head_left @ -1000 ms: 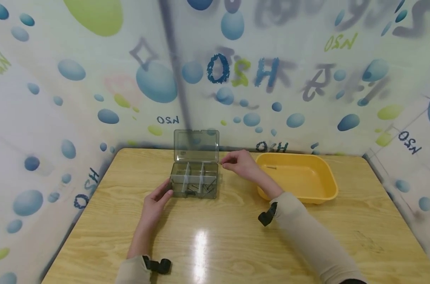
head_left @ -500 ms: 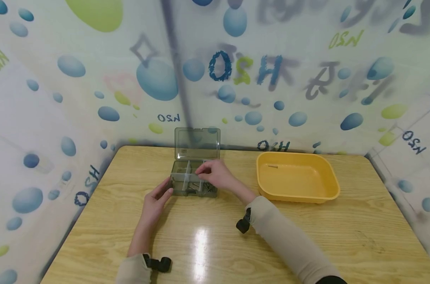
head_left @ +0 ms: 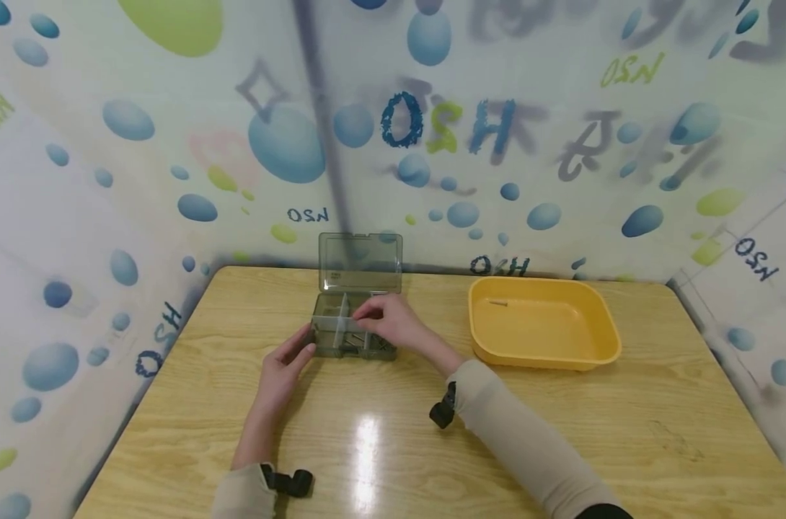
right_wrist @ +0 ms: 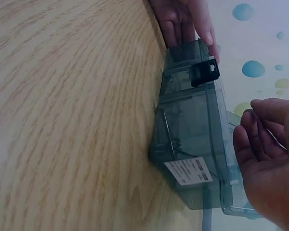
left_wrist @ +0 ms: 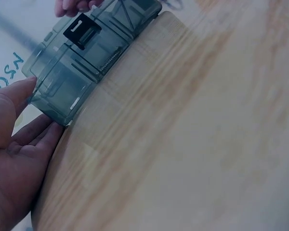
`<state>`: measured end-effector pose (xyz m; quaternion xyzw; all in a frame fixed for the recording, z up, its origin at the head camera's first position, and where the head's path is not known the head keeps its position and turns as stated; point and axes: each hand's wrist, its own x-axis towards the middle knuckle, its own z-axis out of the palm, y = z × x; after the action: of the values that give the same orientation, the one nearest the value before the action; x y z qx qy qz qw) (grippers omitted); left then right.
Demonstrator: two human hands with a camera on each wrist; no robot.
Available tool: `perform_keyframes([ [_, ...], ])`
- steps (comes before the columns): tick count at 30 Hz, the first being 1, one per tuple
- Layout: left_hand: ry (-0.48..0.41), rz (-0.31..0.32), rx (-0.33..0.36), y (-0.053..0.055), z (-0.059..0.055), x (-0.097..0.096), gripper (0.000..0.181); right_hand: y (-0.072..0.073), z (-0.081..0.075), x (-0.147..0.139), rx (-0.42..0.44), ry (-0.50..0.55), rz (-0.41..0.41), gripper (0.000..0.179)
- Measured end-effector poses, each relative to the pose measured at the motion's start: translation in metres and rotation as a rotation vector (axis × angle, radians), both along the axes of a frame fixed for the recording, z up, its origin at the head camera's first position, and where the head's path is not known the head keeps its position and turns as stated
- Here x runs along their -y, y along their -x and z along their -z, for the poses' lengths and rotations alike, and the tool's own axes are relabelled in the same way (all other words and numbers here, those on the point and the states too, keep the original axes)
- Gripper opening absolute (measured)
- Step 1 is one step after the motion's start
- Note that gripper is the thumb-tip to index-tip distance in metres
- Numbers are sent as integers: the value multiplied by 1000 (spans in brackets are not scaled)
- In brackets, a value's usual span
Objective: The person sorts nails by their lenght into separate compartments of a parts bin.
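A see-through grey-green compartment box [head_left: 328, 346] stands on the table with its lid [head_left: 360, 263] raised at the back. My left hand [head_left: 284, 376] grips the box's left side, thumb at the front corner and fingers along the side wall. Over the middle of the box is my right hand [head_left: 396, 321], its thumb and fingertips pinched together on a small screw that they almost wholly hide. Several loose screws [head_left: 356, 340] lie in the front compartments. In the right wrist view the pinched fingers [right_wrist: 250, 132] are beside the box rim, above a white label [right_wrist: 188, 171].
A yellow tray [head_left: 542, 357] stands right of the box, holding a single screw [head_left: 498, 303] near its back left corner. A patterned wall [head_left: 562, 238] rises behind the wooden table [head_left: 393, 447]. A black latch [right_wrist: 204, 72] juts from the box's front.
My right hand has moved left from beside the tray to over the box, then shifted only slightly in the last half second. My left hand keeps its grip on the box.
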<state>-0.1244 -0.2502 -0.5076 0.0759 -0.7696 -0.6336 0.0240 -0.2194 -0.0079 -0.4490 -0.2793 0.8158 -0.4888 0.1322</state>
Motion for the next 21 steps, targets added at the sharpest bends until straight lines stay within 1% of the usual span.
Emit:
perform_keyframes([
  [3,1,-4,-8,0,-1,-2,51,1,-2,-7,2,8,10,15],
  [6,-3,-4,-10,0,-1,-2,51,1,-4,-14,-18,6,18,15],
  [10,-2,10,15,-1,-2,-1,51,2,-6,-23,-37,2,29,14],
  [13,12,6,35,-3,-3,0,52,2,-8,-28,-39,2,34,15],
  [15,21,1,37,-3,-2,0,52,2,-10,-33,-42,1,44,14],
  [21,34,5,30,-1,-1,-3,54,4,-17,-57,-40,11,84,12],
])
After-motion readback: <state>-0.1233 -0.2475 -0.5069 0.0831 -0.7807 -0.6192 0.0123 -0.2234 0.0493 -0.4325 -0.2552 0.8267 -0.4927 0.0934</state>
